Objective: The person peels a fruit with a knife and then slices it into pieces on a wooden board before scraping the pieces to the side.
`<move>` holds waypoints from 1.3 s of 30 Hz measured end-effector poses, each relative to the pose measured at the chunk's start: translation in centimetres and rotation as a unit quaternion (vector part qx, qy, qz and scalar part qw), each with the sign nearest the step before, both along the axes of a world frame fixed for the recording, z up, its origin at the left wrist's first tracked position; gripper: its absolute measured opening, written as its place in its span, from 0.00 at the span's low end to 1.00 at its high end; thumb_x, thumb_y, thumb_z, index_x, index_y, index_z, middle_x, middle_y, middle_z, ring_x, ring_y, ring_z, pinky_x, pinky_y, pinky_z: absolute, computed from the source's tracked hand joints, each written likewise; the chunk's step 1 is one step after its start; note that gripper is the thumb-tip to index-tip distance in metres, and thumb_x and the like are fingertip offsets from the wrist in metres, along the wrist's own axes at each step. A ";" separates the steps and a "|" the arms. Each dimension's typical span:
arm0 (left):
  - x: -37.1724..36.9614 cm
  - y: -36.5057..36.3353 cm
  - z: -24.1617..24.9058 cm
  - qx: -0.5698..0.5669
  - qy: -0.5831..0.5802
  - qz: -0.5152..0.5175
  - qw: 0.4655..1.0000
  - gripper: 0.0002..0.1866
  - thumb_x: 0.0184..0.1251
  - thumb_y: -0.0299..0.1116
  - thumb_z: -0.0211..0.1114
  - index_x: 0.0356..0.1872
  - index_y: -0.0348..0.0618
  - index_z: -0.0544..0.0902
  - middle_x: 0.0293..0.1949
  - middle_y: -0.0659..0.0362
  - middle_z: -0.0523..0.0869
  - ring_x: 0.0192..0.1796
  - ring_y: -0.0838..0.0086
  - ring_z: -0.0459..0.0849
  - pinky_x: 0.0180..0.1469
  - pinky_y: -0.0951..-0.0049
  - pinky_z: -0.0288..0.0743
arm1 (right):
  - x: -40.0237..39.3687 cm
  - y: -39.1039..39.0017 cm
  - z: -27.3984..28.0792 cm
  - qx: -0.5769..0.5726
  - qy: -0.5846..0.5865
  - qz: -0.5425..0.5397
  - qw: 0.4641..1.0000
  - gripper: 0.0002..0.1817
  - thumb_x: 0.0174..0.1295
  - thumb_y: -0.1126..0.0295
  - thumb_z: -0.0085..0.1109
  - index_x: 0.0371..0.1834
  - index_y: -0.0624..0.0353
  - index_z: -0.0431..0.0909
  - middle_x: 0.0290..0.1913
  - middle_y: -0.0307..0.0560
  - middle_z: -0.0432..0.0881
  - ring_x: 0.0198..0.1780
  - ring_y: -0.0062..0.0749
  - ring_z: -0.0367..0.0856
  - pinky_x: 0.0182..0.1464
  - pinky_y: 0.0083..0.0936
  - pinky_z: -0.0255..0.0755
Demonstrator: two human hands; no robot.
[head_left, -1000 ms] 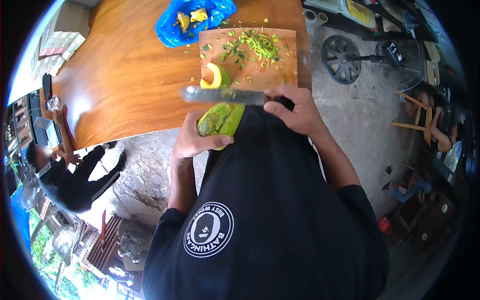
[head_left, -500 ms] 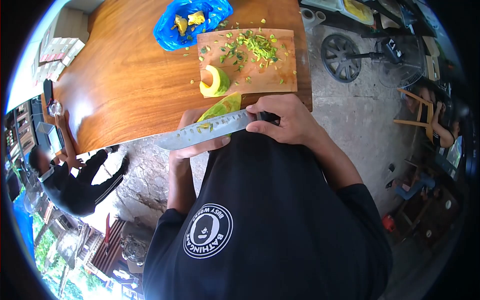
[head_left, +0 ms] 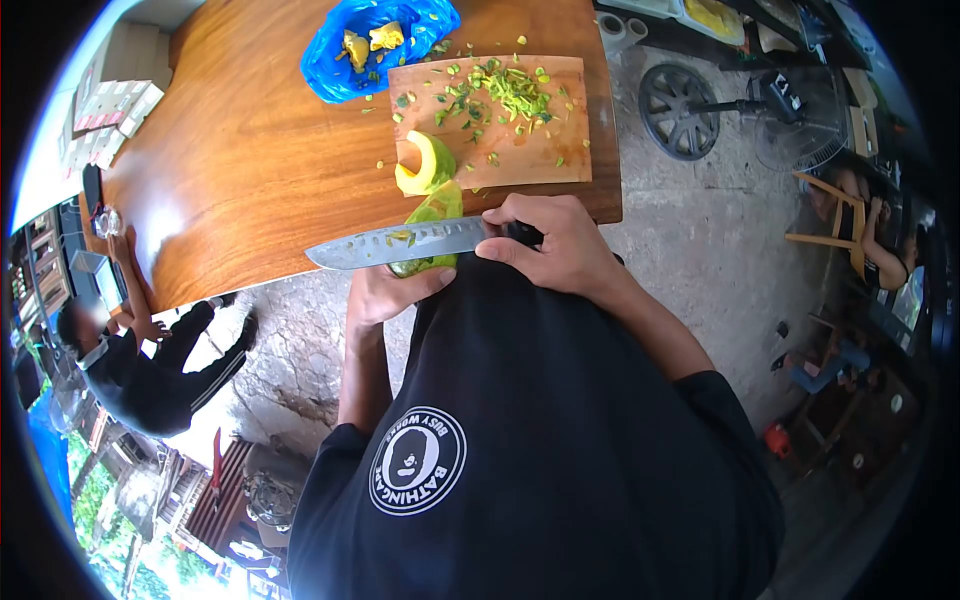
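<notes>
My right hand [head_left: 545, 240] is closed round the dark handle of a kitchen knife [head_left: 385, 243], whose broad blade points left with scraps of peel stuck to it. Under the blade, my left hand [head_left: 385, 295] grips a pumpkin piece [head_left: 437, 206] with yellow-green skin; the knife hides part of both. A second curved pumpkin piece [head_left: 432, 165] with yellow flesh rests on the near left corner of the wooden cutting board [head_left: 540, 160]. Green and yellow peelings [head_left: 520, 95] lie heaped and scattered across that board.
A blue plastic bag [head_left: 328, 75] holding yellow chunks stands beyond the board on the wooden table [head_left: 240, 150]. Stacked boxes [head_left: 120, 85] are at the table's far left. Another person [head_left: 140, 360] sits at left. A fan [head_left: 680, 112] stands on the floor at right.
The knife and both hands have shifted slightly up and the blade has levelled. My left hand has turned, with its fingers now more curled around the pumpkin piece.
</notes>
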State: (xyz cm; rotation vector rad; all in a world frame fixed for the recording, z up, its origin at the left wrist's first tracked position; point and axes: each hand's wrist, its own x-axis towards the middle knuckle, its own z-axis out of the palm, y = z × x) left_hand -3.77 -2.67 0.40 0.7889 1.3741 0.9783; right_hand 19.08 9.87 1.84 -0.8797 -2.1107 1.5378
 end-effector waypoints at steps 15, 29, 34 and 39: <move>0.2 1.5 2.5 0.020 -0.028 -0.009 0.999 0.21 0.55 0.27 0.80 0.49 0.31 0.86 0.39 0.57 0.91 0.41 0.76 0.88 0.49 0.73 0.81 | 1.3 1.2 -0.3 0.037 0.016 -0.095 0.995 0.17 0.66 0.58 0.73 0.42 0.63 0.86 0.37 0.50 0.88 0.36 0.40 0.88 0.41 0.31 0.79; 3.1 2.6 2.3 0.102 0.200 0.050 0.973 0.14 0.56 0.26 0.76 0.45 0.36 0.90 0.40 0.52 0.93 0.42 0.67 0.92 0.48 0.66 0.83 | -1.2 -0.9 1.8 0.039 -0.008 -0.080 0.996 0.21 0.67 0.52 0.70 0.43 0.63 0.85 0.38 0.52 0.90 0.35 0.47 0.88 0.39 0.37 0.79; 3.6 2.6 2.4 0.074 0.140 0.072 0.985 0.16 0.57 0.27 0.77 0.46 0.35 0.89 0.41 0.53 0.93 0.43 0.69 0.91 0.50 0.66 0.82 | -0.8 -0.5 0.3 0.045 0.008 -0.082 0.996 0.21 0.67 0.53 0.70 0.43 0.64 0.85 0.39 0.52 0.90 0.39 0.49 0.90 0.43 0.37 0.81; 3.3 1.3 1.3 0.027 0.146 0.077 0.986 0.20 0.58 0.29 0.78 0.50 0.33 0.87 0.41 0.53 0.93 0.44 0.71 0.90 0.51 0.68 0.81 | -0.1 0.0 -1.0 -0.006 -0.023 -0.064 0.998 0.21 0.66 0.53 0.71 0.42 0.64 0.86 0.39 0.55 0.90 0.42 0.51 0.90 0.46 0.37 0.81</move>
